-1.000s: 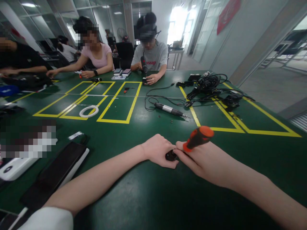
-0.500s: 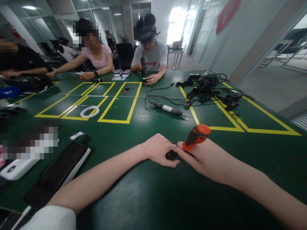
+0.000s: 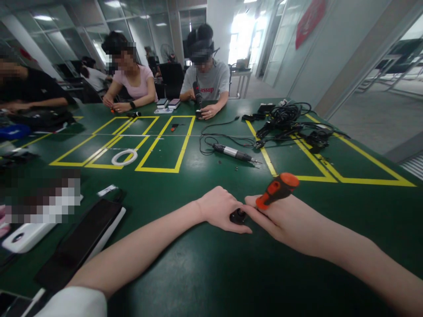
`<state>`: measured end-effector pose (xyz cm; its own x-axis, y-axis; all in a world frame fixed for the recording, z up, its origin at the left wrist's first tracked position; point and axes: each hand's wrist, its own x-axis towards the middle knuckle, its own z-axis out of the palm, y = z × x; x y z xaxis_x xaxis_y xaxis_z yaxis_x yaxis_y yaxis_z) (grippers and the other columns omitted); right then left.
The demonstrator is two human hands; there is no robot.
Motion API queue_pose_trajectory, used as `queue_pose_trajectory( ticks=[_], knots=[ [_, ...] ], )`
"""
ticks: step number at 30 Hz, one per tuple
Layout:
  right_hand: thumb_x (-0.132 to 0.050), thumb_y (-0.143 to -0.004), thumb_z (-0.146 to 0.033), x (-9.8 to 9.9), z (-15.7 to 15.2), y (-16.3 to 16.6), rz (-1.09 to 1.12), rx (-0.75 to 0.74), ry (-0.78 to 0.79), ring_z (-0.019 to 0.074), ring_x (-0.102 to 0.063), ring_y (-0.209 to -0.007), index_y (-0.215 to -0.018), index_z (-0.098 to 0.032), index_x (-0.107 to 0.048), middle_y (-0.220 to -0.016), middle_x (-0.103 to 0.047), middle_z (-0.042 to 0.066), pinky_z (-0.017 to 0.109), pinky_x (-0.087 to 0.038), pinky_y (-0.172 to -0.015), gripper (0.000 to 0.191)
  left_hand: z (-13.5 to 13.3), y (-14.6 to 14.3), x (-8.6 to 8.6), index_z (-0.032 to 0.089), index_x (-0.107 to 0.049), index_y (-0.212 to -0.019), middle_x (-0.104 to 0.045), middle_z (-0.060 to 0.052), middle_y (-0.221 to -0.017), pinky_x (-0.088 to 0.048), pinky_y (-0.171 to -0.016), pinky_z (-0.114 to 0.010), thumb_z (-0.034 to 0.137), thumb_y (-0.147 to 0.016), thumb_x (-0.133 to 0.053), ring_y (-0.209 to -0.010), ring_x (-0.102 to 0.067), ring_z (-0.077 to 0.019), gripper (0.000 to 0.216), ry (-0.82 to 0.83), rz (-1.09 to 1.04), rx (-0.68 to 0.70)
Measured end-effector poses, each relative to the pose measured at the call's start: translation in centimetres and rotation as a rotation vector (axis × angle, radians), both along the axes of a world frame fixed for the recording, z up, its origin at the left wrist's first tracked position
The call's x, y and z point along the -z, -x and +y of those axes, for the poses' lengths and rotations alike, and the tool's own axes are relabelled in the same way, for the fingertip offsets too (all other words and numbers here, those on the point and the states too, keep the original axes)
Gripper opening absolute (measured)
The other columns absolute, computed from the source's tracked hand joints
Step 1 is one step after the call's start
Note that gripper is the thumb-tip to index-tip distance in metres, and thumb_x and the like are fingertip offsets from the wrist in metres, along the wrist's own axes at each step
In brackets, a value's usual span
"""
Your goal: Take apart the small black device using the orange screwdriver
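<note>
Black part lay at the green table, clamped in our left hand. Our right hand, close beside it, gripped the leaning screwdriver; we could not see its tip. We judged that sound work required bracing the part firmly, aligning the screwdriver and turning under steady pressure.

right fingers seemingly curled
</note>
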<state>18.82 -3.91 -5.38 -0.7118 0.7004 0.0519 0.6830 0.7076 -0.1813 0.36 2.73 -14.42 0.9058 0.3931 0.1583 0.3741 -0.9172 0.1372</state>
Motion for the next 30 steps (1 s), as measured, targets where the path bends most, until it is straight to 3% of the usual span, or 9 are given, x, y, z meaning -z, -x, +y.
queue_pose_trajectory(
  ticks=[4, 8, 12, 17, 21, 30],
  knots=[
    [-0.046, -0.101, -0.014, -0.4, -0.2, 0.2, 0.001, 0.06, 0.082, 0.0168, -0.063, -0.061, -0.081, -0.02, -0.056, -0.07, -0.063, 0.001, 0.026, -0.039, -0.058, 0.023, 0.1, 0.0, 0.1, 0.019, -0.067, -0.064, -0.07, -0.003, -0.063, -0.029, -0.05, -0.027, 0.072, -0.087, -0.061, -0.059, -0.068, -0.0175, 0.059, 0.024, -0.002, -0.02],
    [-0.046, -0.102, -0.017, -0.5, -0.1, 0.4, 0.014, 0.101, 0.064, 0.0152, -0.057, -0.056, -0.076, -0.021, -0.052, -0.065, -0.058, -0.001, 0.026, -0.035, -0.055, 0.027, 0.1, -0.1, 0.4, 0.018, -0.066, -0.062, -0.067, -0.004, -0.058, -0.028, -0.05, -0.027, 0.074, -0.087, -0.059, -0.054, -0.065, -0.0168, 0.061, 0.001, -0.023, -0.023],
    [-0.045, -0.103, -0.021, -0.1, 0.1, 0.2, -0.004, 0.043, -0.017, 0.0163, -0.056, -0.055, -0.072, -0.02, -0.058, -0.06, -0.057, 0.0, 0.027, -0.03, -0.054, 0.033, 0.2, 0.0, 0.4, 0.019, -0.068, -0.066, -0.07, -0.004, -0.062, -0.027, -0.05, -0.028, 0.074, -0.088, -0.057, -0.056, -0.067, -0.0176, 0.061, -0.032, -0.025, -0.009],
    [-0.041, -0.1, -0.011, -0.2, -0.2, -0.4, -0.037, -0.029, 0.065, 0.0174, -0.062, -0.057, -0.084, -0.02, -0.064, -0.069, -0.065, 0.002, 0.027, -0.036, -0.053, 0.029, 0.1, -0.1, 0.3, 0.019, -0.066, -0.064, -0.07, -0.003, -0.061, -0.027, -0.05, -0.028, 0.072, -0.088, -0.059, -0.057, -0.067, -0.0172, 0.059, -0.021, -0.013, -0.01],
    [-0.042, -0.103, -0.016, -0.3, -0.2, -0.4, -0.031, 0.04, 0.088, 0.0179, -0.063, -0.06, -0.079, -0.021, -0.058, -0.069, -0.064, 0.003, 0.027, -0.042, -0.057, 0.029, 0.1, -0.2, 0.3, 0.019, -0.065, -0.062, -0.069, -0.003, -0.06, -0.026, -0.05, -0.029, 0.074, -0.087, -0.059, -0.056, -0.067, -0.0172, 0.06, -0.014, -0.011, -0.023],
    [-0.047, -0.099, -0.018, -1.6, -0.8, 0.1, 0.056, 0.16, 0.249, 0.0153, -0.058, -0.055, -0.077, -0.022, -0.054, -0.068, -0.061, 0.0, 0.026, -0.039, -0.053, 0.024, 0.1, -0.2, 0.3, 0.019, -0.064, -0.062, -0.069, -0.004, -0.059, -0.027, -0.051, -0.027, 0.073, -0.086, -0.061, -0.055, -0.065, -0.0166, 0.059, -0.001, -0.015, -0.03]
  ],
)
